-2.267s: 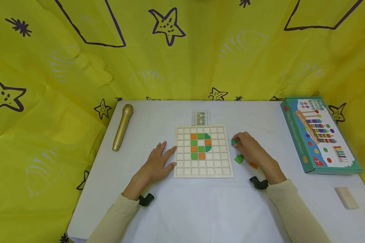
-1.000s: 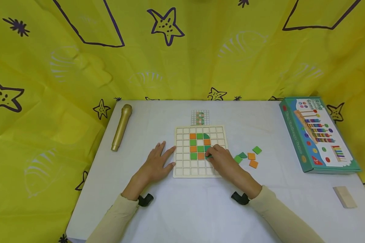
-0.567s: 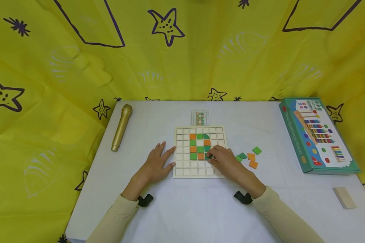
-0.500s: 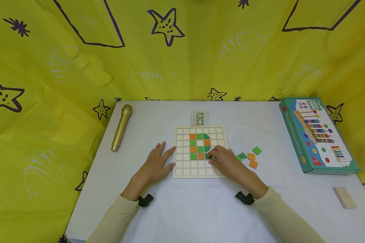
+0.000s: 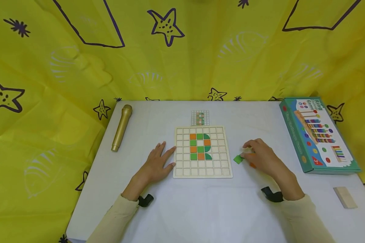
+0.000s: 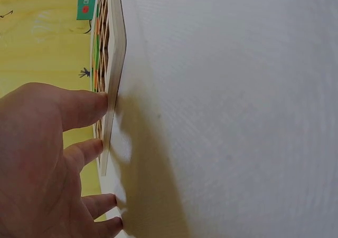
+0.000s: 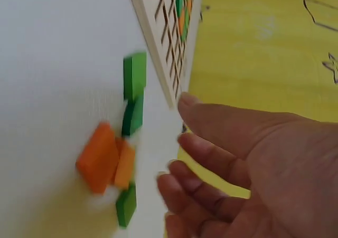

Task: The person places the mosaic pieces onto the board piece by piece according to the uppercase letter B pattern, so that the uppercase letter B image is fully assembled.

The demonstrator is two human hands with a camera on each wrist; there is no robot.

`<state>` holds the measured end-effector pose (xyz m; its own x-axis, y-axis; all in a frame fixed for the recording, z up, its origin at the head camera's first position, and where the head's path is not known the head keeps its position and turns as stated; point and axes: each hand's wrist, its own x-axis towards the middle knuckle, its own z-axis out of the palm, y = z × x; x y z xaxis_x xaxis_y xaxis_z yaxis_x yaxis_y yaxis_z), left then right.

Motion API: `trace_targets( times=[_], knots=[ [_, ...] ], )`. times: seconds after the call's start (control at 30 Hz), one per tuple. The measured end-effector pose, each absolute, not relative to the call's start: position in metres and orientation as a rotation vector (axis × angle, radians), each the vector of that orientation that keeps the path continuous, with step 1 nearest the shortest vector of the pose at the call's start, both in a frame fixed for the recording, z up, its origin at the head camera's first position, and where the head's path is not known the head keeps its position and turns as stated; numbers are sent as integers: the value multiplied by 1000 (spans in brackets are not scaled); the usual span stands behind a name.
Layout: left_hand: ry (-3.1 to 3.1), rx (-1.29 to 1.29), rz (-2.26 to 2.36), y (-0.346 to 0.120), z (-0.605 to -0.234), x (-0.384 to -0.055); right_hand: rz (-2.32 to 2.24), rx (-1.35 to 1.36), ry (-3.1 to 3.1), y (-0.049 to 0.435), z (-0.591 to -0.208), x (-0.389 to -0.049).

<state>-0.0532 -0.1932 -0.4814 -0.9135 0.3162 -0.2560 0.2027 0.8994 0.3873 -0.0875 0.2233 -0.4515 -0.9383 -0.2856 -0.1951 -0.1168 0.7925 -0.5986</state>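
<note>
Pale wooden gridded board [image 5: 220, 168] lies mid-surface [image 5: 185, 209], green and orange tiles [image 5: 200, 149] set in its cells; the left hand [image 5: 155, 165], fingers spread, touches its left edge; to the board's right, the right hand [image 5: 260, 157] hovers with fingers loosely bent, gripping nothing, near two bright green tiles [image 7: 134, 74], two orange tiles [image 7: 99, 159] and one dark green tile [image 7: 133, 116]; a small printed card [image 5: 200, 117] lies just beyond the board's far edge; a gold microphone [image 5: 122, 126] lies far left, a teal illustrated box [image 5: 322, 135] far right.
</note>
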Motion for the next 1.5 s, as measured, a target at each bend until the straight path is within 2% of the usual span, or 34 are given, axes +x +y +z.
trace_targets(
  times=[0.27, 0.93, 1.27, 1.5],
  knots=[
    [2741, 386, 508, -194, -483, -53, -828, -244, 2663, 251, -456, -70],
    [2752, 394, 521, -194, -482, -53, -926, -288, 2718, 253, -473, -46],
    [2763, 391, 525, -194, -481, -51, -960, -302, 2727, 235, -480, -39],
    [2746, 386, 530, -195, -482, -52, -1007, -419, 2761, 215, -465, -39]
  ],
)
